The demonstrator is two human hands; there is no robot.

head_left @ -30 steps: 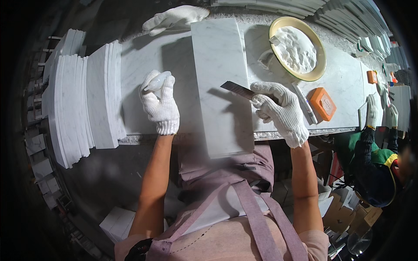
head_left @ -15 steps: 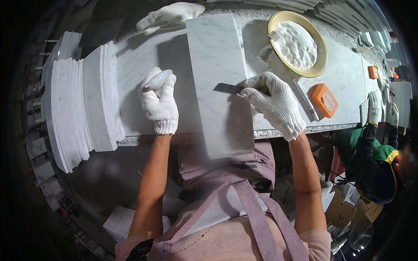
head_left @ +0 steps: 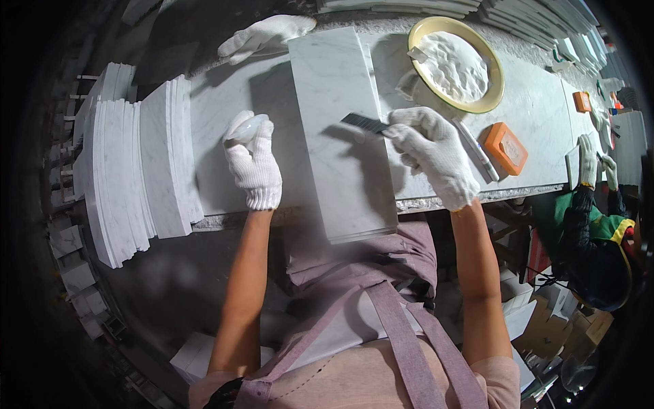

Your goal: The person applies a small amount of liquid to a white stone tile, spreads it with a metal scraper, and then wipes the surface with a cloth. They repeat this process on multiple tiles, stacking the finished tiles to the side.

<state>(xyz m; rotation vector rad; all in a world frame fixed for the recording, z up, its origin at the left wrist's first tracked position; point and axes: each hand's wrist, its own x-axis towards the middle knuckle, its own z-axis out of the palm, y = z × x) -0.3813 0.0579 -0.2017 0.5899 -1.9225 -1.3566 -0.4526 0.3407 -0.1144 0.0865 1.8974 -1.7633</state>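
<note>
Both my hands wear white knit gloves. My left hand, left of the long marble slab, is closed round a glossy, whitish oval thing whose kind I cannot make out. My right hand grips a dark flat scraper blade between thumb and fingers. The blade points left and hangs over the slab, casting a shadow on it, apparently just clear of the surface. Grey-veined and pale, the slab lies across the bench with its near end jutting over the edge towards my lap.
A yellow-rimmed bowl of white powder stands at the back right. Nearer lie a white marker and an orange box. A spare glove rests behind. Stacked marble tiles stand left; a co-worker's gloved hand is far right.
My right hand has lifted the scraper blade up off the slab and a little away from me. My left hand keeps its hold on the whitish thing, almost unmoved.
</note>
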